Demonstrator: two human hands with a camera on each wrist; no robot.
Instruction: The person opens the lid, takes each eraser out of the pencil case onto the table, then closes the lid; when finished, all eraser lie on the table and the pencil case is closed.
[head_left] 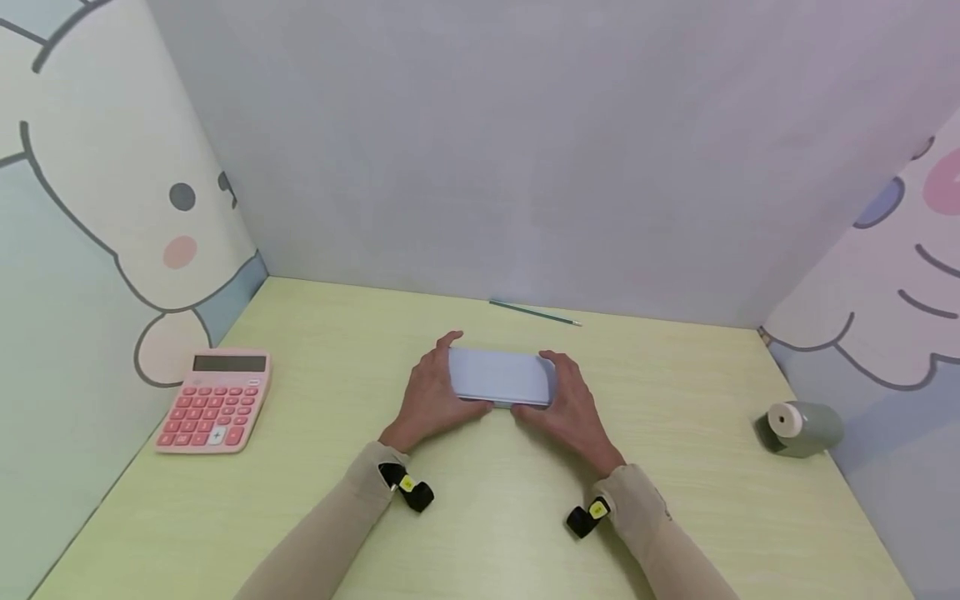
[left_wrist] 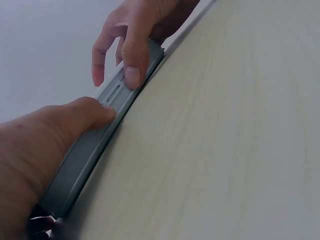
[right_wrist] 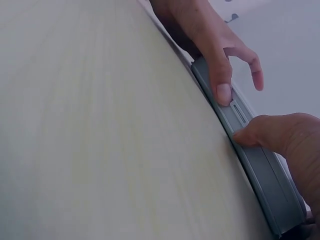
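Note:
A flat rectangular case (head_left: 501, 377) with a pale top lies near the middle of the table. Its front side (left_wrist: 75, 159) is grey-green and has a narrow slot in a raised panel. My left hand (head_left: 433, 390) grips the case's left end, thumb against the front side and fingers around the end. At the other end my right hand (head_left: 564, 410) holds it in the same way, with its thumb (right_wrist: 252, 134) on the front near the slot. The case's underside and most of the fingers behind it are hidden.
A green pencil (head_left: 535, 312) lies behind the case, near the back wall. To the left is a pink calculator (head_left: 215, 402). At the right edge stands a grey-green pencil sharpener (head_left: 810, 427) with a white round front. Printed walls (head_left: 75, 333) enclose the table (head_left: 487, 517).

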